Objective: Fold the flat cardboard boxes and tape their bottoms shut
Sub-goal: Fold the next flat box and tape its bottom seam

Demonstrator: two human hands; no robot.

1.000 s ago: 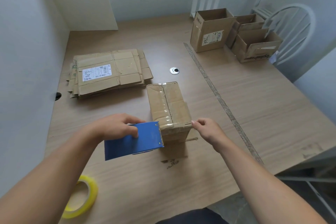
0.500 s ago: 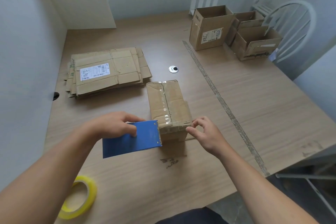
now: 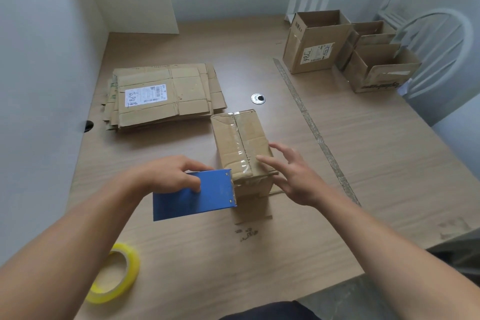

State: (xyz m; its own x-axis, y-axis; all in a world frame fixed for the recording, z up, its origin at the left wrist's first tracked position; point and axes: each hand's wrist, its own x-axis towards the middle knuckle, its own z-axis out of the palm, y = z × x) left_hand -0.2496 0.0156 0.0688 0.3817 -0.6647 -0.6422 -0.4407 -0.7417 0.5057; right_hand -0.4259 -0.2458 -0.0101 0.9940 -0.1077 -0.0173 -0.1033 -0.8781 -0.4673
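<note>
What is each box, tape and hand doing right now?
Middle box: bottom up, flaps shut, taped along seam.
Flat boxes: unfolded, stacked.
Far boxes: upright, tops open.
Blue tape dispenser: held by left hand.
Right hand: open, fingers spread.
Yellow tape roll: lying untouched.

Your left hand (image 3: 166, 176) grips the blue dispenser (image 3: 194, 195), with its toothed edge right up against the near end of the box (image 3: 241, 148). The box has clear tape running along its top seam. Your right hand (image 3: 293, 176) has its fingers spread straight over the box's near right corner, can't tell if they're actually touching. The flat stack (image 3: 166, 96) lies back left and the yellow roll (image 3: 117, 273) is by your left forearm. Three open boxes (image 3: 314, 41) sit at the table's (image 3: 363, 163) far right, next to a white chair (image 3: 441, 41).
</note>
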